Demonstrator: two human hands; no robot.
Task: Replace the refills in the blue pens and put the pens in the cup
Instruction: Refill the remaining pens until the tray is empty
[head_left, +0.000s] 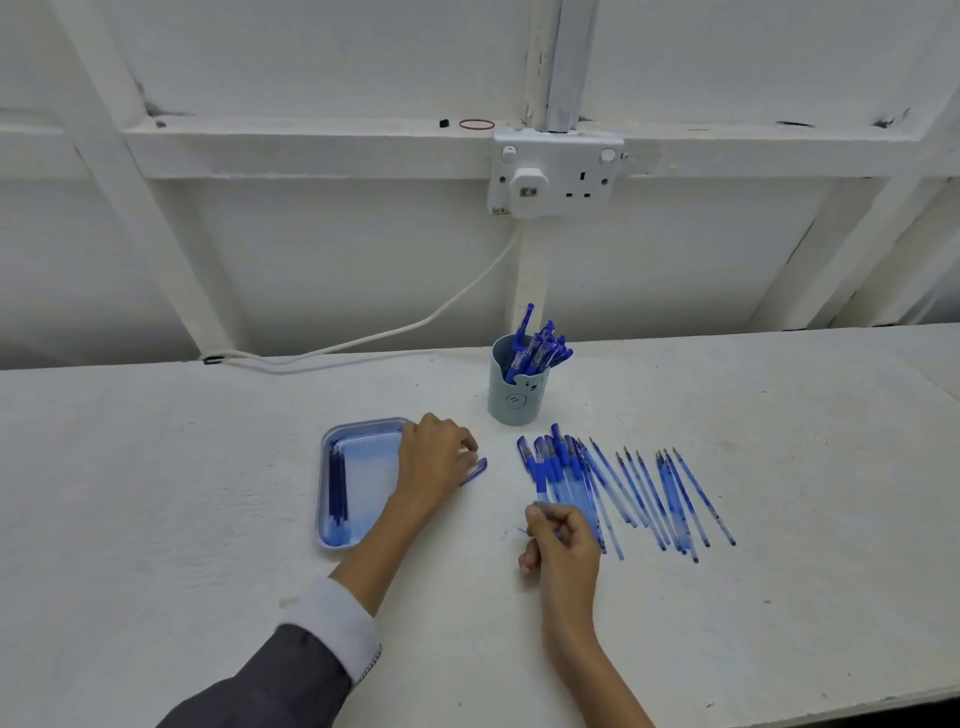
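Starting at the tray (324, 493), where dark refills (336, 483) lie along its left wall, the left hand (434, 457) rests over the right rim, fingers curled round a small blue pen piece (475, 472) that may slip and roll away. Behind, the cup (511, 400) is crowded with pens, so another might jam. The right hand (561, 543) pinches the near end of one pen (542, 480) in the pile (563, 460), and tugging it could scatter the thinner blue sticks (670, 499) alongside.

The rough white worktop (208, 519) bears a pale blue-grey plastic cup (511, 397) near its back edge. A shallow blue rectangular tray (369, 478) lies front-left of the cup. A fanned row of blue capped pens (550, 467) and thin blue refills (675, 499) lies front-right. A white cable (249, 358) lies far left.
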